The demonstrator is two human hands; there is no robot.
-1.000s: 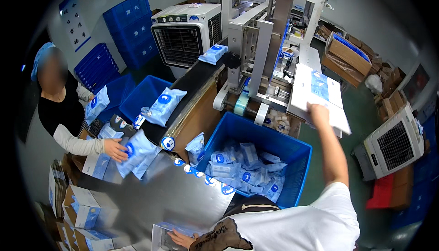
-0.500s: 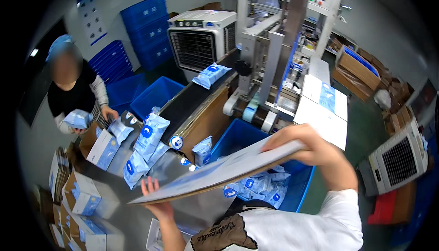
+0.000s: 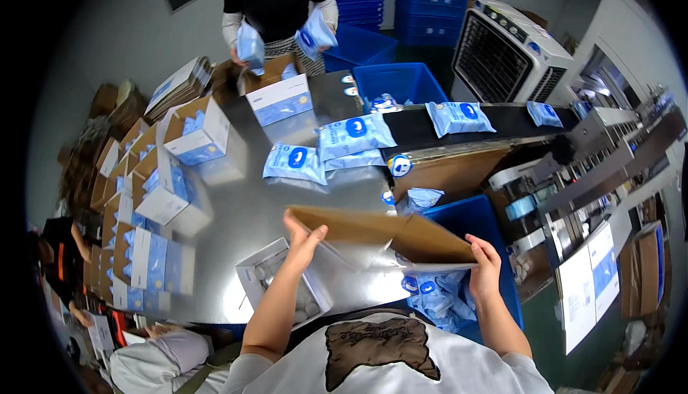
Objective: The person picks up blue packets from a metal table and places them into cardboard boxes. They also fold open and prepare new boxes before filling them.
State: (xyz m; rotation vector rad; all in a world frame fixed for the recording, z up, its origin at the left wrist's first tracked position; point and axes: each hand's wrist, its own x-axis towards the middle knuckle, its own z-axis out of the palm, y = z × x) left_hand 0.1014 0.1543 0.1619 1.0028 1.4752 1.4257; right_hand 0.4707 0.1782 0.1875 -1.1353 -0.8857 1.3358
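Observation:
Between my two hands I hold a cardboard carton point(image 3: 430, 242), partly unfolded, its plain brown side toward me and a bend near its middle. My left hand point(image 3: 302, 245) closes on its left end, thumb over the edge. Gripping the right end is my right hand point(image 3: 484, 261). Beyond the carton, several light blue soft packs point(image 3: 356, 136) lie piled on the metal table point(image 3: 244, 211). Just left of my left forearm stands a small white box point(image 3: 251, 279) with round pale items inside. Below the carton's right part, a blue bin point(image 3: 507, 279) holds many blue packs.
A dark conveyor belt point(image 3: 412, 125) carries blue packs toward the table from a machine point(image 3: 573, 200) at right. Filled open cartons point(image 3: 208, 132) line the table's left side. Across the table, a person point(image 3: 276, 14) holds two packs by an open carton point(image 3: 283, 103).
My view has swung left. The carton has gone from a flat sheet to a partly opened, bent shape. The person opposite now holds a pack in each hand.

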